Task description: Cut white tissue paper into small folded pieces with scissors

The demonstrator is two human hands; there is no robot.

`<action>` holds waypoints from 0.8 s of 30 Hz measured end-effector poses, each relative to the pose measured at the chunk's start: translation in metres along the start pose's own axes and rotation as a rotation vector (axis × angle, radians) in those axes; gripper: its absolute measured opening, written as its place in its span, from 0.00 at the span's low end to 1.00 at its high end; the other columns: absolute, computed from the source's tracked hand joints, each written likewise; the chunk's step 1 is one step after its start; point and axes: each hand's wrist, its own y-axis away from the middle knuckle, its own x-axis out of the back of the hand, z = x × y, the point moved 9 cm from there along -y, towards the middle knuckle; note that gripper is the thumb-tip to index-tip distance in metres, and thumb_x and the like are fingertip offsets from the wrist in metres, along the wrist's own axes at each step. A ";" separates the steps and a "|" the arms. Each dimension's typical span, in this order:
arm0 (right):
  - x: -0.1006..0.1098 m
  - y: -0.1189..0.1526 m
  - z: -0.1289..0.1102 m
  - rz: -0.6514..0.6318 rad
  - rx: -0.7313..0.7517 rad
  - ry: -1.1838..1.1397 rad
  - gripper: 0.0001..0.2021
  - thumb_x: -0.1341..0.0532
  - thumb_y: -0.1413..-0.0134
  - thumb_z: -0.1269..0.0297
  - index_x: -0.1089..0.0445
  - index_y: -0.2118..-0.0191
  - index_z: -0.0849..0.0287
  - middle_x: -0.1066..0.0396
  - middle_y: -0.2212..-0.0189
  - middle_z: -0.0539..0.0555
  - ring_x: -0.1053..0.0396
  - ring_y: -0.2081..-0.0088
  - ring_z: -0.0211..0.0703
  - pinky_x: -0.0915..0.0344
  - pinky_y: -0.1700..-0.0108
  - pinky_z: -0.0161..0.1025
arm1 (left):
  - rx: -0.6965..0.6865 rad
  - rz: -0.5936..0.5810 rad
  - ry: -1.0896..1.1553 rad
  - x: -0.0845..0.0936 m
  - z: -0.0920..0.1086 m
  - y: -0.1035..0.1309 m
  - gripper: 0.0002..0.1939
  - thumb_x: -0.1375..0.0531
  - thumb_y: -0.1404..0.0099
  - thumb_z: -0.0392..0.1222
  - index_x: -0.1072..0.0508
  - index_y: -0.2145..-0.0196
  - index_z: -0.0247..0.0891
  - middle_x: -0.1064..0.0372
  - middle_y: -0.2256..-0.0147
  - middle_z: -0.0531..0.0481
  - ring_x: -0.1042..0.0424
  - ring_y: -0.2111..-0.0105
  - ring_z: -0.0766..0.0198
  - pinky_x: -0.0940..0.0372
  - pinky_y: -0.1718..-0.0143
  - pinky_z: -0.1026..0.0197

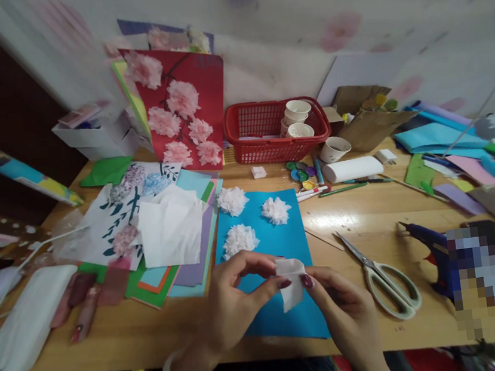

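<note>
A small piece of white tissue paper (293, 295) is pinched between my two hands above a blue sheet of card (287, 325). My left hand (238, 295) grips its left edge between thumb and finger. On the other side my right hand (340, 300) pinches its upper right part, which looks folded over. Three fluffy white paper flowers lie on the card: one at the top left (232, 201), one at the top right (276, 210) and one lower left (240, 240).
Scissors (381, 280) and a blue glue gun (431, 247) lie to the right. White tissue sheets (171, 228) rest on coloured paper at left. Behind stand a red basket (266, 153) with paper cups and a red card (212, 81) with pink flowers. Pens (342, 189) lie beyond the blue card.
</note>
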 end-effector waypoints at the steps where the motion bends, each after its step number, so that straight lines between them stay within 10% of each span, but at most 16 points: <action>1: 0.000 0.001 0.000 -0.001 0.003 -0.003 0.04 0.35 0.47 0.65 0.21 0.69 0.52 0.21 0.73 0.50 0.24 0.73 0.40 0.29 0.70 0.29 | -0.025 -0.003 -0.005 0.000 0.003 0.000 0.04 0.32 0.45 0.38 0.25 0.71 0.40 0.21 0.65 0.47 0.23 0.61 0.57 0.29 0.58 0.59; 11: -0.011 0.013 -0.007 -0.087 0.151 -0.021 0.18 0.38 0.43 0.70 0.31 0.48 0.44 0.22 0.60 0.49 0.24 0.60 0.39 0.28 0.56 0.33 | -0.175 -0.013 -0.043 0.002 0.015 0.005 0.06 0.34 0.45 0.30 0.23 0.74 0.41 0.21 0.71 0.51 0.22 0.68 0.64 0.28 0.64 0.64; 24: -0.018 0.019 -0.024 -0.222 0.327 0.035 0.16 0.43 0.41 0.78 0.32 0.54 0.50 0.26 0.61 0.48 0.29 0.56 0.37 0.32 0.53 0.33 | -0.070 -0.046 0.005 0.000 0.015 0.011 0.07 0.35 0.45 0.30 0.25 0.73 0.42 0.20 0.70 0.54 0.21 0.66 0.66 0.27 0.62 0.67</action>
